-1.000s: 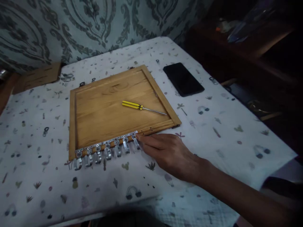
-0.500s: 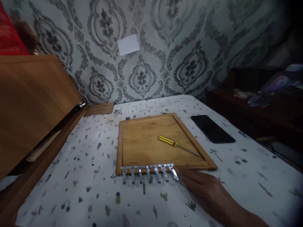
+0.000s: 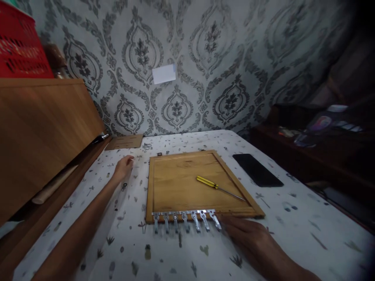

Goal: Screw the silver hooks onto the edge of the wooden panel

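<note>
- Printed tablecloth (image 3: 164,255) ran back to patterned wall (image 3: 202,54).
- Rail (image 3: 183,213) lay along board's (image 3: 175,179) near edge, long axis left-right, hooks (image 3: 186,224) pointing nearside.
- Right hand (image 3: 250,236) at rail's right end; couldn't tell if pinching.
- Left hand (image 3: 123,168) curled loosely.

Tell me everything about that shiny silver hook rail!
The shiny silver, metal-looking hook rail is a thin strip with seven hooks. It lies along the near edge of the light-brown, framed wooden panel, from near its left corner to past the middle, hooks overhanging. Small round marks could be screws or holes. The bare right hand is at its right end, maybe touching.
</note>
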`<state>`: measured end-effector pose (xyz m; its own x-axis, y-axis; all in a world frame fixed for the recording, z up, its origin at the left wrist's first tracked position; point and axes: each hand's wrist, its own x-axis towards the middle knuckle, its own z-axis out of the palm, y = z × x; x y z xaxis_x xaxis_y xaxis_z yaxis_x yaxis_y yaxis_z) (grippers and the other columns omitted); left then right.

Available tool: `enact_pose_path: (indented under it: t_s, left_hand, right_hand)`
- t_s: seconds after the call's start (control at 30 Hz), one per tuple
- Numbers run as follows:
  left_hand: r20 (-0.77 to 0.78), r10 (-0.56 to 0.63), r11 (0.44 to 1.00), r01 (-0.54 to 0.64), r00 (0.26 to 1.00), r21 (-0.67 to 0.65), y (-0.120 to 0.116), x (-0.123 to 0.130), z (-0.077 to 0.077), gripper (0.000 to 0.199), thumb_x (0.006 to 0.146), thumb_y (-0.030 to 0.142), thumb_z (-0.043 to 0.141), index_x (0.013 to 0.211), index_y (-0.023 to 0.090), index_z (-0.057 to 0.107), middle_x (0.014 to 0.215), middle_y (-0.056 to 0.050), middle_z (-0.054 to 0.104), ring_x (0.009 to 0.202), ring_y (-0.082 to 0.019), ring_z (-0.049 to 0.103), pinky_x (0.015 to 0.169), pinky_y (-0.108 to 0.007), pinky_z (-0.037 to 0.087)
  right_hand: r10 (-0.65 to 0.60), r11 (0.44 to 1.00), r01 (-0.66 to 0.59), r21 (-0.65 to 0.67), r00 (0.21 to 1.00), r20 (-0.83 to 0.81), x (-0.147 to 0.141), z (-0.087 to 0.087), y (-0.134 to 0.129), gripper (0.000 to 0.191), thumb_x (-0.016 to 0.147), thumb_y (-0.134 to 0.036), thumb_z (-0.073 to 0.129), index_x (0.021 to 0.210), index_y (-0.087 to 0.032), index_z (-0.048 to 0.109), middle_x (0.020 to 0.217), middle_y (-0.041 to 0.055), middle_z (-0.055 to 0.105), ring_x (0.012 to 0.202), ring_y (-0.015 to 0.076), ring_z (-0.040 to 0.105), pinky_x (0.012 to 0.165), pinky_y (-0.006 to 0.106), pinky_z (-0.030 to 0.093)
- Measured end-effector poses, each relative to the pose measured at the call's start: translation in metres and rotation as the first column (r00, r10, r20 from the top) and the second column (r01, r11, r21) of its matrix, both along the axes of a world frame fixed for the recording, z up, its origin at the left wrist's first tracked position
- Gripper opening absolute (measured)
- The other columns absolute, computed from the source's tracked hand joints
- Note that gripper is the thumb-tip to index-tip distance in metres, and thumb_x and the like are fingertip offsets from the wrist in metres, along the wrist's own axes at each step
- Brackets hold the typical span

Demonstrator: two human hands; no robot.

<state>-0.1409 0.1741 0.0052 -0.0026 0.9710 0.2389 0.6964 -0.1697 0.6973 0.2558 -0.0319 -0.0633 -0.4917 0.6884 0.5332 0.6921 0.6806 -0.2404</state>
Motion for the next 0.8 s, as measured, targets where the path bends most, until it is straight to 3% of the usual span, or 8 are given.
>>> enact_pose_path:
  t_s: [0.1, 0.27, 0.57, 0.8]
  left_hand:
    - [-0.118, 0.084, 0.996, -0.084, 0.989, -0.002, 0.041, -0.009, -0.017, 0.037, 0.098, 0.037, 0.063, 0.129, 0.016, 0.06, 0.129, -0.012, 0.062, 0.111, -0.025, 0.064, 0.093, -0.046, 0.057]
    - [-0.267, 0.104, 0.993, -0.116, 0.958, -0.026, 0.074, -0.007, -0.036, 0.037, 0.098, 0.037, 0.063, 0.129, 0.016, 0.06, 0.129, -0.012, 0.062, 0.11, -0.025, 0.064, 0.093, -0.046, 0.057]
    - [-0.449, 0.062, 0.994, -0.098, 0.891, -0.057, 0.11, 0.007, -0.032, 0.036, 0.098, 0.037, 0.063, 0.129, 0.017, 0.06, 0.13, -0.012, 0.062, 0.111, -0.025, 0.064, 0.093, -0.046, 0.057]
    - [-0.513, 0.079, 0.989, -0.133, 0.855, -0.07, 0.108, 0.013, -0.028, 0.037, 0.098, 0.037, 0.063, 0.129, 0.017, 0.06, 0.13, -0.011, 0.062, 0.111, -0.025, 0.064, 0.093, -0.046, 0.057]
  right_hand:
    - [-0.004, 1.0, 0.004, -0.016, 1.0, -0.004, -0.001, 0.001, 0.0, 0.044, 0.097, -0.008, 0.039, 0.119, -0.024, 0.074, 0.116, 0.0122, 0.078, 0.095, 0.0203, 0.079, 0.079, 0.026, 0.064]
    - [-0.002, 0.999, 0.002, -0.04, 1.0, 0.005, -0.001, 0.002, -0.001, 0.041, 0.097, -0.008, 0.04, 0.112, -0.022, 0.076, 0.118, 0.0133, 0.077, 0.096, 0.0199, 0.078, 0.082, 0.026, 0.063]
    - [-0.014, 0.998, 0.014, -0.059, 1.0, 0.003, -0.001, -0.005, -0.001, 0.044, 0.095, -0.005, 0.036, 0.106, -0.02, 0.075, 0.116, 0.0149, 0.077, 0.096, 0.0205, 0.078, 0.081, 0.028, 0.063]
    - [-0.002, 0.994, 0.0, -0.106, 1.0, -0.021, 0.0, -0.005, -0.001, 0.039, 0.096, -0.008, 0.041, 0.11, -0.023, 0.075, 0.112, 0.0114, 0.078, 0.093, 0.0194, 0.078, 0.083, 0.027, 0.061]
